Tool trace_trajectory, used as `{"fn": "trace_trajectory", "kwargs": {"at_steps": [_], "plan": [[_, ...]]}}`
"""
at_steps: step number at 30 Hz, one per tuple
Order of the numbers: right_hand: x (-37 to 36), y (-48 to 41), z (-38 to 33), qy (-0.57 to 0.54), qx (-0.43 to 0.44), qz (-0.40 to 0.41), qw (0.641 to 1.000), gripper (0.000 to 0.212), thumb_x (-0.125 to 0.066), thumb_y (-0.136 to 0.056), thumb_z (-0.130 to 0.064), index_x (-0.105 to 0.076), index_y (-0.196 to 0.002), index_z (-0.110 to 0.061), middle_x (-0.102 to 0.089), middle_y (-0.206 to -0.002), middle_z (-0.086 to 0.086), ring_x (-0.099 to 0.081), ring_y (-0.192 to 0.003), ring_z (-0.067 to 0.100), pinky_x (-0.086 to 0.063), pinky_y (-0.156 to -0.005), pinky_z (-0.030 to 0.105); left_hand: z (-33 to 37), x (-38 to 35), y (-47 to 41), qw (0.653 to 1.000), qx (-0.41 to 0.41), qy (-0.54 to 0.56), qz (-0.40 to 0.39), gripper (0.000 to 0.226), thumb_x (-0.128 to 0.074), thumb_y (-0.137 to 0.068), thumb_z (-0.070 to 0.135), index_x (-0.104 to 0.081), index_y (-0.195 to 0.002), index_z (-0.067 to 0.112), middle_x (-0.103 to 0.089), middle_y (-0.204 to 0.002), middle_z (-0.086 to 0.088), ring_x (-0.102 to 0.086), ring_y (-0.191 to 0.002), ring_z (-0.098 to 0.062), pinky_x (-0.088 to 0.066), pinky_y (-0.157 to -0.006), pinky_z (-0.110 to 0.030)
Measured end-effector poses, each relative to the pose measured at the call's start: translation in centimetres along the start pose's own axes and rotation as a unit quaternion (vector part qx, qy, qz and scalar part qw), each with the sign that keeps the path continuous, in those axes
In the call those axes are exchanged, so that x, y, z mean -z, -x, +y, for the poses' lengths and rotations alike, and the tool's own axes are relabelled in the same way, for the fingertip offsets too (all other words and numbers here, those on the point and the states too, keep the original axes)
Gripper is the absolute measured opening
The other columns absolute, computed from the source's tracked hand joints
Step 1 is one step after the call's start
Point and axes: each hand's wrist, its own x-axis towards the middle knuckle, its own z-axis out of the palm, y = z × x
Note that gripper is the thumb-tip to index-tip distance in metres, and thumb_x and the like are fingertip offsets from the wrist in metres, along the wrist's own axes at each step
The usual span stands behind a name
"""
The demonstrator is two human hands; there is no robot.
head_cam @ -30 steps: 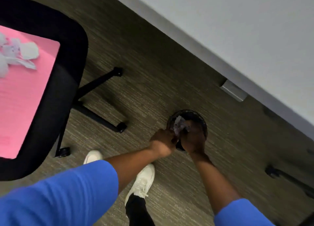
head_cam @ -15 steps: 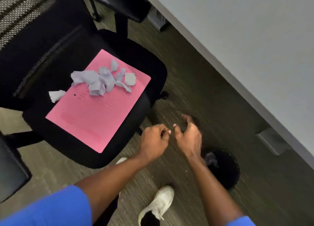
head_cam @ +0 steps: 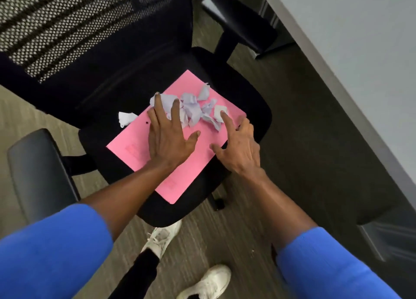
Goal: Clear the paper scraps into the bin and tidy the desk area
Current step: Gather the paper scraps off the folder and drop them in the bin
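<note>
Several pale lilac paper scraps [head_cam: 194, 110] lie in a heap on a pink folder [head_cam: 139, 145] that rests on a black office chair seat [head_cam: 252, 109]. One white scrap [head_cam: 126, 118] lies off the folder on the seat. My left hand [head_cam: 167, 133] is flat and spread, its fingertips on the left side of the heap. To the right, my right hand [head_cam: 238, 150] is spread too, its index finger touching a small white scrap [head_cam: 218, 112] at the heap's edge. Neither hand holds anything. The bin is out of view.
The chair has a mesh back [head_cam: 74, 26] and two armrests [head_cam: 38, 172] [head_cam: 238, 26]. A grey desk top [head_cam: 360, 51] runs down the right side. Below are grey carpet [head_cam: 202, 235] and my white shoes [head_cam: 162, 238] [head_cam: 207, 283].
My hands left the black bin on the floor, empty, and rose over the chair. They now rest spread on the scrap heap, and the view has swung from the bin up to the seat.
</note>
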Motion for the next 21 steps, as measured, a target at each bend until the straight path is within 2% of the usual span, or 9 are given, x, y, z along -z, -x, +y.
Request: {"fn": "trace_trajectory", "kwargs": {"at_steps": [2, 5, 8, 9, 12, 14, 16, 19, 21], "plan": [[0.2, -1.4, -1.2, 0.061, -0.004, 0.028, 0.998, 0.085, -0.073, -0.085, -0.057, -0.032, -0.156, -0.033, -0.035, -0.149, 0.011, -0.042, -0.132, 0.029, -0.049, -0.067, 0.034, -0.7, -0.2, -1.0, 1.000, -0.006, -0.017, -0.014, 0.109, -0.069, -0.085, 0.072, -0.019, -0.169, 0.025, 0.005, -0.179, -0.020, -0.022, -0.161, -0.047, -0.050, -0.116, -0.054], [0.6, -3.2, -2.6, 0.094, 0.010, 0.067, 0.993, 0.077, -0.072, -0.081, -0.053, -0.042, -0.145, -0.024, -0.041, -0.138, 0.011, -0.047, -0.122, 0.028, -0.042, -0.064, 0.032, -1.3, -0.4, -2.8, 1.000, 0.004, -0.029, 0.005, 0.108, -0.063, -0.084, 0.080, -0.024, -0.168, 0.025, 0.000, -0.179, -0.022, -0.030, -0.156, -0.044, -0.051, -0.113, -0.052], [0.9, -5.4, -3.9, 0.085, 0.055, 0.058, 0.993, 0.082, -0.076, -0.080, -0.046, -0.039, -0.151, -0.027, -0.038, -0.145, 0.011, -0.044, -0.129, 0.030, -0.055, -0.077, 0.037, -2.1, -0.4, -4.4, 0.999, 0.004, -0.032, 0.001, 0.103, -0.064, -0.082, 0.080, -0.033, -0.164, 0.026, -0.002, -0.178, -0.021, -0.029, -0.155, -0.044, -0.053, -0.110, -0.054], [0.9, -6.2, -4.3, 0.085, 0.070, 0.045, 0.993, 0.085, -0.077, -0.081, -0.045, -0.036, -0.155, -0.030, -0.036, -0.149, 0.011, -0.042, -0.134, 0.031, -0.054, -0.080, 0.038, -2.4, -0.5, -4.8, 0.999, -0.001, -0.033, -0.006, 0.101, -0.064, -0.082, 0.079, -0.034, -0.164, 0.027, 0.000, -0.178, -0.021, -0.023, -0.159, -0.044, -0.051, -0.113, -0.056], [0.6, -8.1, -5.4, 0.093, 0.086, 0.010, 0.992, 0.092, -0.078, -0.083, -0.046, -0.027, -0.160, -0.040, -0.027, -0.161, 0.011, -0.035, -0.144, 0.034, -0.042, -0.073, 0.036, -3.2, -1.1, -5.3, 0.999, -0.019, -0.023, -0.033, 0.091, -0.068, -0.087, 0.070, -0.039, -0.163, 0.029, 0.000, -0.179, -0.021, -0.008, -0.165, -0.045, -0.040, -0.122, -0.059], [0.2, -8.9, -6.0, 0.110, 0.094, -0.016, 0.989, 0.096, -0.079, -0.082, -0.054, -0.025, -0.160, -0.045, -0.024, -0.165, 0.011, -0.033, -0.145, 0.036, -0.040, -0.074, 0.038, -3.6, -1.4, -5.4, 0.998, -0.028, -0.016, -0.047, 0.081, -0.068, -0.091, 0.063, -0.043, -0.161, 0.029, -0.008, -0.177, -0.021, -0.017, -0.161, -0.043, -0.041, -0.123, -0.055], [-0.1, -9.4, -6.3, 0.137, 0.106, -0.038, 0.984, 0.100, -0.081, -0.079, -0.059, -0.024, -0.160, -0.048, -0.021, -0.167, 0.012, -0.034, -0.144, 0.037, -0.048, -0.079, 0.041, -3.8, -1.6, -5.3, 0.998, -0.037, -0.018, -0.050, 0.072, -0.068, -0.094, 0.057, -0.049, -0.157, 0.027, -0.018, -0.173, -0.020, -0.029, -0.153, -0.040, -0.047, -0.118, -0.050], [-0.5, -9.8, -6.6, 0.176, 0.107, -0.062, 0.977, 0.101, -0.084, -0.079, -0.054, -0.024, -0.161, -0.048, -0.017, -0.170, 0.011, -0.034, -0.144, 0.040, -0.057, -0.086, 0.047, -3.8, -1.8, -4.8, 0.998, -0.042, -0.007, -0.045, 0.057, -0.069, -0.098, 0.047, -0.057, -0.149, 0.026, -0.031, -0.166, -0.017, -0.037, -0.144, -0.036, -0.053, -0.111, -0.050], [-0.6, -9.9, -6.8, 0.184, 0.111, -0.067, 0.974, 0.095, -0.084, -0.082, -0.045, -0.030, -0.159, -0.045, -0.025, -0.167, 0.012, -0.037, -0.139, 0.039, -0.056, -0.083, 0.045, -3.7, -1.9, -4.4, 0.998, -0.051, 0.003, -0.043, 0.048, -0.069, -0.099, 0.039, -0.061, -0.144, 0.024, -0.039, -0.160, -0.015, -0.041, -0.140, -0.034, -0.053, -0.110, -0.049]]}}
